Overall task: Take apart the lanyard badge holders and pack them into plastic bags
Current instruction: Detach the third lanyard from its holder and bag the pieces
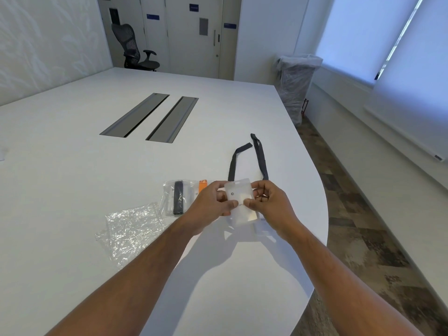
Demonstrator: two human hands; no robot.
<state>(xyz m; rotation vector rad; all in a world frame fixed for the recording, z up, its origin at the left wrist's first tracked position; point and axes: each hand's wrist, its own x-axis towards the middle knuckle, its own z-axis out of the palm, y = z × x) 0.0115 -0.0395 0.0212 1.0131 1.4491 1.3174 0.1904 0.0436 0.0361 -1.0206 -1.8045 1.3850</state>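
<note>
Badge holder at centre frame, pinched between your left hand and right hand: steady it, then work the dark lanyard free before bagging.

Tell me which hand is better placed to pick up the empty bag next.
Probably the left hand. The empty bag lies on the table on its side, while the right hand is farther away. Both now hold the holder.

Left hand: grips left edge of frosted badge holder, thumb on its face.
Right hand: pinches holder's right side.
Black lanyard: trails away behind holder across white table.
Packed bag: left of hands, black strap inside.
Empty bag: crumpled, nearer camera.
</note>
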